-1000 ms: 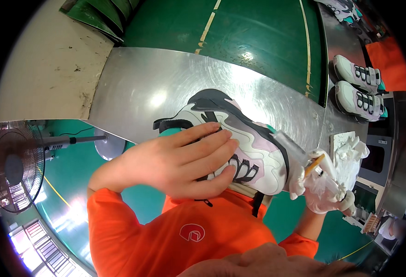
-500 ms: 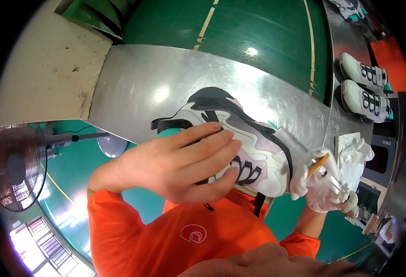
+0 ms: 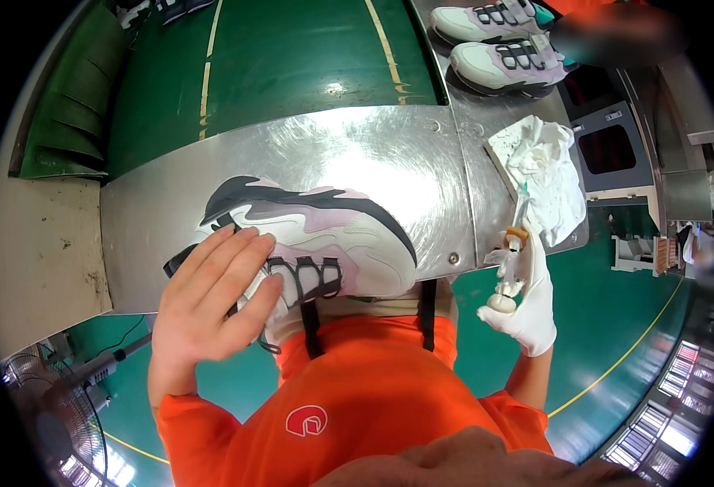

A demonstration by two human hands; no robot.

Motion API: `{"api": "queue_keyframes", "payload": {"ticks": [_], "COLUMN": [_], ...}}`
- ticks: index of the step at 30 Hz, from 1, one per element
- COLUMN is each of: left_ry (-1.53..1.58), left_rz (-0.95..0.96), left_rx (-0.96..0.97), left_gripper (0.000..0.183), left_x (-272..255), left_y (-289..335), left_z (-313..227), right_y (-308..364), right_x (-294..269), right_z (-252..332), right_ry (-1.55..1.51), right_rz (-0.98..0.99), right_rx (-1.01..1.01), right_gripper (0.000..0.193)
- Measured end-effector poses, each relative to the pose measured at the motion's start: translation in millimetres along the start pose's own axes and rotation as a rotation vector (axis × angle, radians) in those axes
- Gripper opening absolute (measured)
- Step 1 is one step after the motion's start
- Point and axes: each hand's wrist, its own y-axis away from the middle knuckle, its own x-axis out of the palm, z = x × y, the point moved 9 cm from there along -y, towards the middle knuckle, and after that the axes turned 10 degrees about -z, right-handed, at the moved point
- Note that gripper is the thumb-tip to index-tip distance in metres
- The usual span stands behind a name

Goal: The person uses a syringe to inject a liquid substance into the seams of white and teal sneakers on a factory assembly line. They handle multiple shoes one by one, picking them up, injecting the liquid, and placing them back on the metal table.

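A white, lilac and black sneaker [image 3: 349,243] lies on its side on the steel table [image 3: 292,154], sole edge away from me and toe to the right. My bare left hand [image 3: 215,296] rests over its heel half. The fingers are stretched out across the shoe's side, and the thumb is spread toward the black lacing. In my white-gloved right hand [image 3: 535,304], off the table's right front edge, is a clear syringe [image 3: 509,264] with an orange collar and a thin green tip pointing away from me. The syringe is apart from the shoe.
Crumpled white cloths [image 3: 543,170] lie on a pad at the table's right end. Two similar sneakers [image 3: 511,65] stand at the far right. A green belt [image 3: 284,65] runs beyond the steel. At lower left is a standing fan [image 3: 52,414].
The view has shifted, so the table and cloths appear in other places. My right hand with the syringe has drawn away from the shoe's toe. My left hand still rests on the shoe.
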Motion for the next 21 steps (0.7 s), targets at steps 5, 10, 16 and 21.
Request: {"api": "queue_keyframes", "payload": {"ticks": [5, 10, 16, 21], "left_ry": [-0.013, -0.008, 0.024, 0.058], "left_rz": [-0.002, -0.024, -0.009, -0.006], "left_rx": [0.001, 0.007, -0.036, -0.037], "left_gripper": [0.019, 0.024, 0.028, 0.029], "left_x": [-2, -5, -6, -5], "left_y": [-2, 1, 2, 7], "left_z": [-3, -1, 1, 3], "right_y": [7, -1, -24, -33], "right_x": [-1, 1, 73, 119], "right_z": [1, 8, 65, 81], "right_ry": [0.018, -0.473, -1.151, -1.064], "right_rz": [0.034, 0.12, 0.654, 0.844], "right_rx": [0.08, 0.33, 0.141, 0.291], "right_gripper": [0.116, 0.097, 0.114, 0.115]}}
